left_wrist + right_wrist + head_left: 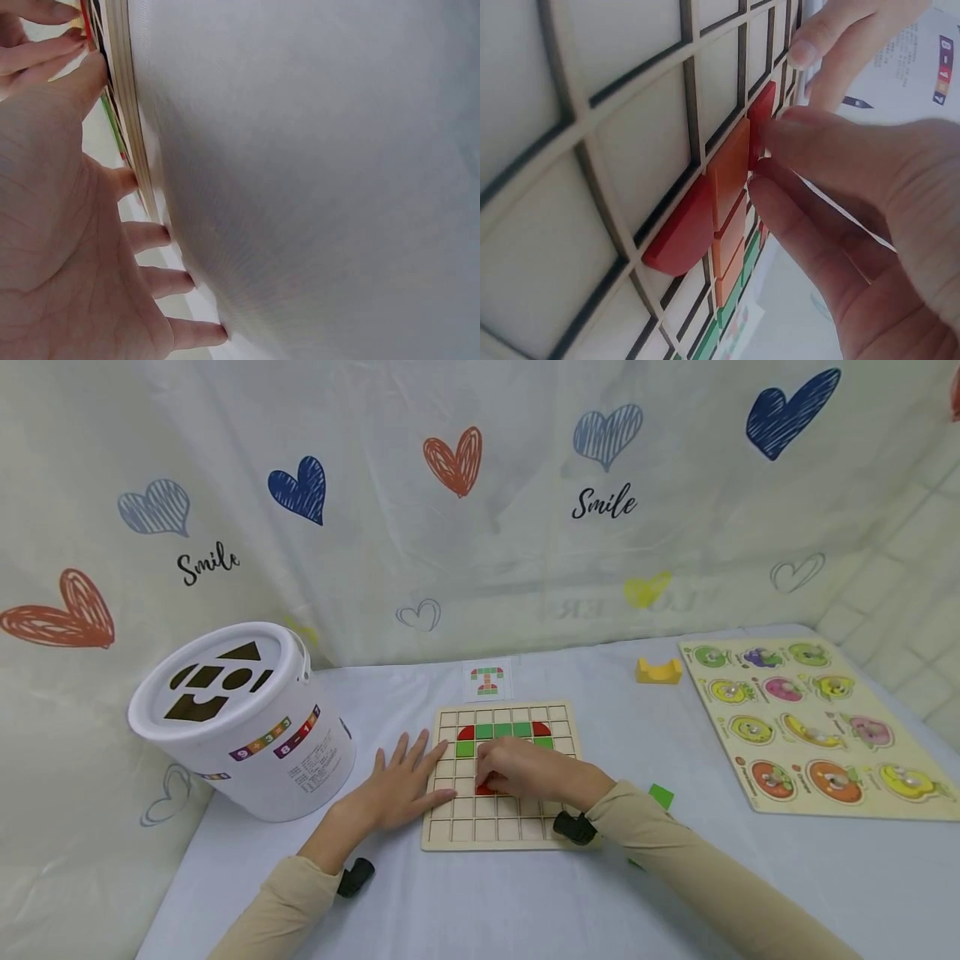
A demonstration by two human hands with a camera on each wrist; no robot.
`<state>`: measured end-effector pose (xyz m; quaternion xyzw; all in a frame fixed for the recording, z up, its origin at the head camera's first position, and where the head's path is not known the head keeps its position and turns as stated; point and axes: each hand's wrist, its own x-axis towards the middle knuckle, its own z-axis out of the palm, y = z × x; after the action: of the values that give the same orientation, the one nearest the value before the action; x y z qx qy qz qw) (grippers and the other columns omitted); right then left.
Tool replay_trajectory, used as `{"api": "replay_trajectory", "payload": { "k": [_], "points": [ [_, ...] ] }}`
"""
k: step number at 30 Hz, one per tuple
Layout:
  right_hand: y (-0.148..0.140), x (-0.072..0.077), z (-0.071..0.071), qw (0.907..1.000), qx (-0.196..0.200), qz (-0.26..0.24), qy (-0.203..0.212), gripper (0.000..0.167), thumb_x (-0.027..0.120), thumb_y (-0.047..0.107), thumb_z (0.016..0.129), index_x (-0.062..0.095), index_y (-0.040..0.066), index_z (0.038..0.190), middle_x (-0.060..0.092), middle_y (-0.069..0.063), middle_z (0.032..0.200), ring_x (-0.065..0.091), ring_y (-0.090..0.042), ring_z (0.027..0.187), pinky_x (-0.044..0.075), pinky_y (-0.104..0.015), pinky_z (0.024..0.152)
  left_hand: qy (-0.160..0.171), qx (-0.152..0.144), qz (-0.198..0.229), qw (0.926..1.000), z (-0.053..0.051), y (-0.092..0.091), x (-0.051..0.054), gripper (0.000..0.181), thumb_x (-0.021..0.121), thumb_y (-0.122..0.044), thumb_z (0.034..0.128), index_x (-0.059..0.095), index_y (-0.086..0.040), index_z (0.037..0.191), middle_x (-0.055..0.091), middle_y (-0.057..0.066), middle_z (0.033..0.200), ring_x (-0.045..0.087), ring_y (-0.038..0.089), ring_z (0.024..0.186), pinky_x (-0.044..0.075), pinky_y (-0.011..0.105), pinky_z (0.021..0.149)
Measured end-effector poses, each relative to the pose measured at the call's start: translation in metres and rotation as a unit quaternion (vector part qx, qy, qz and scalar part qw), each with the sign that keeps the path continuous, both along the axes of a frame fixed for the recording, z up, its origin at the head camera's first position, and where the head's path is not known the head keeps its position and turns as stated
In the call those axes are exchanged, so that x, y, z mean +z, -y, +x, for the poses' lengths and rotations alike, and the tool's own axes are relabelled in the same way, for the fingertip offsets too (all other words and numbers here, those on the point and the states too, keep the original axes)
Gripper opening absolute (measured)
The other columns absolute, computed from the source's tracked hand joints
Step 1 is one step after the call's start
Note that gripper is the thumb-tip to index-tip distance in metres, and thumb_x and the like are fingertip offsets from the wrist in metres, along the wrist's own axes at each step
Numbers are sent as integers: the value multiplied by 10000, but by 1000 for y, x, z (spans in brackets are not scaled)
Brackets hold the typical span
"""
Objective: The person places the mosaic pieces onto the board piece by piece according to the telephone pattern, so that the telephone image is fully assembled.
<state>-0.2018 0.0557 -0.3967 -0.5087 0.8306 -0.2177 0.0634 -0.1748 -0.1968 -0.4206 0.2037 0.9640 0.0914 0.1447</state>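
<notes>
A wooden grid board (506, 832) lies on the table. Against its left edge rests my left hand (397, 785), fingers spread and straight. Over the middle of the grid, my right hand (528, 768) pinches a red rounded-corner tile (760, 116) between thumb and finger, at a cell left of an orange tile (729, 172). On the orange tile's other side sits a second red rounded tile (682, 232). More orange tiles run up the column, largely covered by my right hand in the head view. Green tiles (504, 730) form a row above, with red rounded tiles (541, 729) at its ends.
A small pattern card (472, 695) lies behind the board. The white bucket (262, 777) with shaped holes stands left. To the right are a yellow arch block (659, 672), a fruit puzzle board (825, 747) and a loose green tile (662, 795) beside my right sleeve.
</notes>
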Motion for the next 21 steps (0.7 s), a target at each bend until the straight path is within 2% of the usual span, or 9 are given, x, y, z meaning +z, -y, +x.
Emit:
{"api": "replay_trajectory", "payload": {
  "k": [4,8,15,21],
  "points": [
    [-9,2,3,9998,-56,-15,189,129,757,-3,945,813,61,1042,705,-6,968,622,-93,871,541,-199,805,-18,-7,-7,10000,0,0,0,836,461,-629,1055,202,-148,1689,82,213,1738,31,512,1574,81,780,1169],
    [-28,9,4,9990,-139,-125,410,101,761,22,948,809,92,1003,673,41,925,597,-66,843,545,-236,792,-18,-12,-5,10000,0,0,0,838,461,-629,1054,198,-149,1689,76,213,1739,28,510,1575,78,779,1170],
    [-79,21,9,9973,-419,-69,599,158,749,-22,931,811,115,978,691,83,924,613,-27,846,578,-304,791,-26,-2,80,10000,1,1,1,833,476,-607,1056,211,-129,1684,92,231,1732,38,520,1571,74,784,1166],
    [-127,22,16,9931,-764,196,866,188,787,-6,900,811,158,991,687,126,981,630,-54,889,578,-323,806,14,-11,71,10000,1,1,1,835,470,-610,1058,199,-132,1687,74,229,1735,32,516,1573,71,779,1170]
  ]
}}
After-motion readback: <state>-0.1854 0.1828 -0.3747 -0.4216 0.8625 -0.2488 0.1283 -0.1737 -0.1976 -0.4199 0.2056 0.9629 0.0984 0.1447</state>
